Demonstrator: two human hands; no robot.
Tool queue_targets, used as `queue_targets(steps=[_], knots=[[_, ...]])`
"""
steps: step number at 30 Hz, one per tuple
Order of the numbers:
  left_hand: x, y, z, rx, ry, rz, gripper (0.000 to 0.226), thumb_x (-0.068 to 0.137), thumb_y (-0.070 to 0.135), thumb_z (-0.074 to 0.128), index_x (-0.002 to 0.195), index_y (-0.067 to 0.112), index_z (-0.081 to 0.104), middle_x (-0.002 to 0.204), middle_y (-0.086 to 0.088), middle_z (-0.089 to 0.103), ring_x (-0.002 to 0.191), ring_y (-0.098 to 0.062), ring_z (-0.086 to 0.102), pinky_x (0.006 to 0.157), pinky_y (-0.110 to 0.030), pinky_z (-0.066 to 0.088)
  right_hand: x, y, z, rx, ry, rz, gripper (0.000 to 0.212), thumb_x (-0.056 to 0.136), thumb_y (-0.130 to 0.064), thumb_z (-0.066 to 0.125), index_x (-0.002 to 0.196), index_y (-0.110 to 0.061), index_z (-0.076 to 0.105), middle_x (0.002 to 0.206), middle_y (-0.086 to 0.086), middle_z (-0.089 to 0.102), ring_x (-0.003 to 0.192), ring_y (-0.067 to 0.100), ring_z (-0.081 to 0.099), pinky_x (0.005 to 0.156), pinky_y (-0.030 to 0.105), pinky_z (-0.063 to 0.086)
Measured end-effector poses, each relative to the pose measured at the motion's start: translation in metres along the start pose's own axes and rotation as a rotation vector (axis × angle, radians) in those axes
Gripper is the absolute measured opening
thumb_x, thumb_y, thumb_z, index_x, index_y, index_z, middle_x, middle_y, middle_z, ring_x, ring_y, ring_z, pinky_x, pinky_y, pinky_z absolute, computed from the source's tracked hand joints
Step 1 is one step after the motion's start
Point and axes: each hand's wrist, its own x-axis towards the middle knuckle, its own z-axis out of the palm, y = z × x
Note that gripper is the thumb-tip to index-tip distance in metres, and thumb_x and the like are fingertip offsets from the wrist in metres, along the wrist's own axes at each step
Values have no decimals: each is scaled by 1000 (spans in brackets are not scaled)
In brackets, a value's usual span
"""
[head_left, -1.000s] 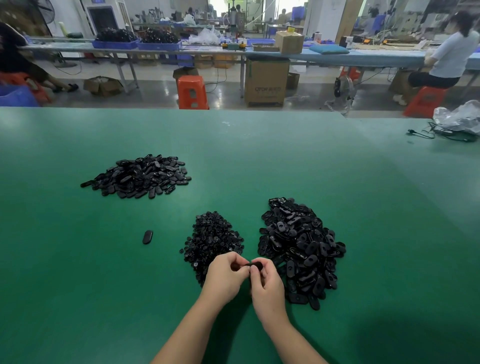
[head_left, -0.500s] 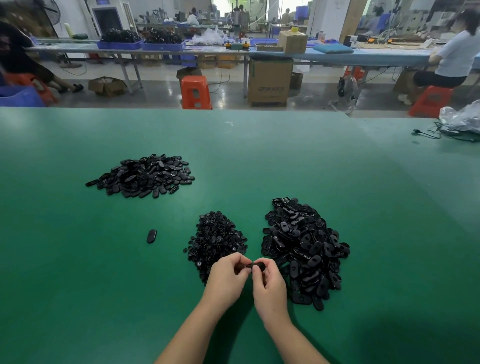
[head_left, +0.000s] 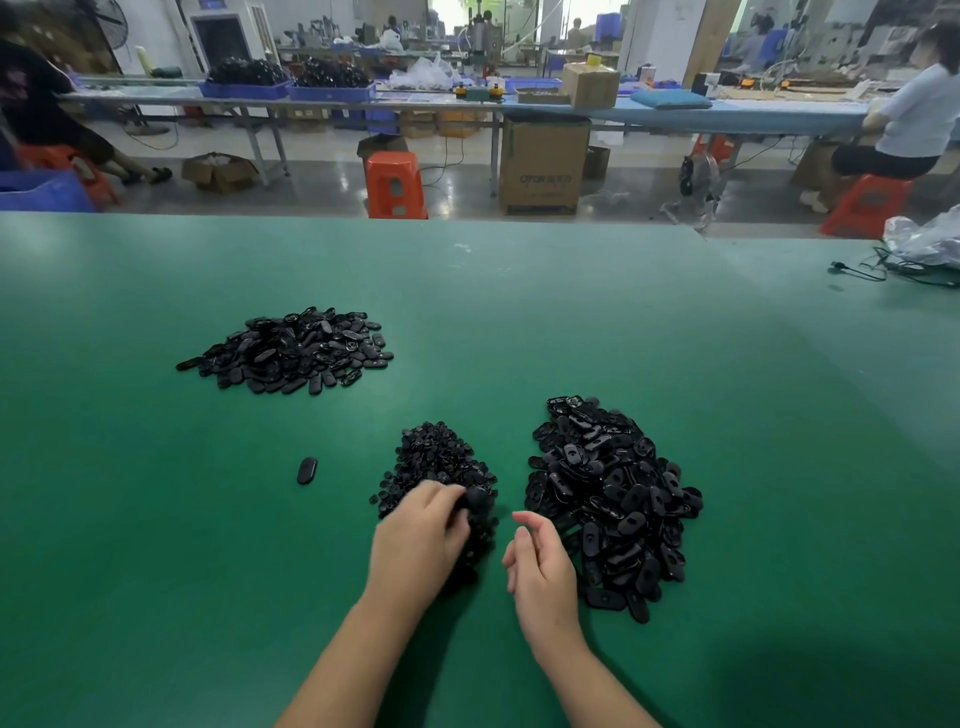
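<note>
1. Green desk (head_left: 519, 312) in a busy workshop, seen from above by a head camera looking down at 2 bare hands.
2. Change: 0.5 seconds ago both hands pinched 1 black piece between them at the centre; now they have parted.
3. Left hand (head_left: 421, 540) has kept the black oval piece (head_left: 475, 501), with its fingers curled round it. The piece is blurred and sits over the pile of small black parts (head_left: 436, 457).
4. Right hand (head_left: 540, 566) holds nothing. Its fingers are loosely curled, just beside the pile of oval shells (head_left: 608, 493).
5. Meaning: the joining step looks done, and the piece probably goes next to the far pile of oval pieces (head_left: 291, 351), well apart at upper left.
6. 1 lone oval piece (head_left: 306, 470) lies near that likely path.
7. Beyond the desk: an orange stool (head_left: 395, 184), a cardboard box (head_left: 544, 166) and a seated person (head_left: 914, 119).
</note>
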Motion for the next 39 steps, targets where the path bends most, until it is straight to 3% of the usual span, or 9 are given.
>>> queue_targets(steps=[4,10,15,17,21,25,28,33,39], knots=[[16,-50,-15,63,47,-448,21,94,26,65,111,16,72,97,3,65,59,-10,57,54,-26,44,0,2,0,-41,-27,-9,18,106,-21,46,113,-33,59,74,-1,60,54,10,45,52,29,38],[22,-116,-30,194,37,-745,28,98,37,60,105,13,72,85,-3,56,67,-25,55,59,-33,47,0,4,1,-101,-22,-25,17,106,-23,48,113,-35,58,77,2,63,55,13,45,53,33,40],[12,-124,-23,155,82,-677,32,95,36,65,118,14,69,96,-4,51,71,-27,56,61,-36,49,1,4,2,-117,-19,-26,17,105,-24,49,112,-37,57,77,1,64,53,11,45,51,31,39],[7,-126,-19,183,99,-602,29,93,30,70,113,10,74,102,-9,55,81,-31,59,62,-39,52,1,4,2,-120,-20,-27,17,105,-24,49,112,-37,58,77,1,65,53,11,45,51,32,39],[6,-130,-15,316,102,-481,26,85,20,77,108,7,78,127,-25,59,104,-46,53,81,-52,48,1,5,2,-124,-26,-22,16,105,-23,50,110,-35,59,77,1,65,53,11,44,50,31,38],[10,-132,-14,344,-16,-536,36,92,32,66,126,22,69,151,-14,48,129,-41,38,100,-54,37,1,5,2,-130,-33,-21,15,104,-22,51,107,-34,60,76,5,65,52,9,43,50,30,37],[12,-134,-14,360,-86,-571,43,98,39,51,140,29,58,154,-2,46,140,-30,31,108,-50,31,0,6,2,-141,-39,-27,15,104,-20,52,105,-33,60,77,10,64,50,8,41,48,29,34],[9,-132,-14,355,-65,-557,43,99,31,53,141,22,59,150,-1,53,137,-29,39,106,-51,34,-1,4,2,-134,-56,-22,16,104,-18,52,103,-31,61,74,7,63,50,9,40,47,28,33],[6,-131,-12,335,73,-427,39,91,13,65,129,4,67,138,-14,62,121,-40,52,92,-58,42,-1,0,1,-145,-108,-2,16,103,-16,53,101,-28,62,80,14,64,53,11,41,49,33,33]])
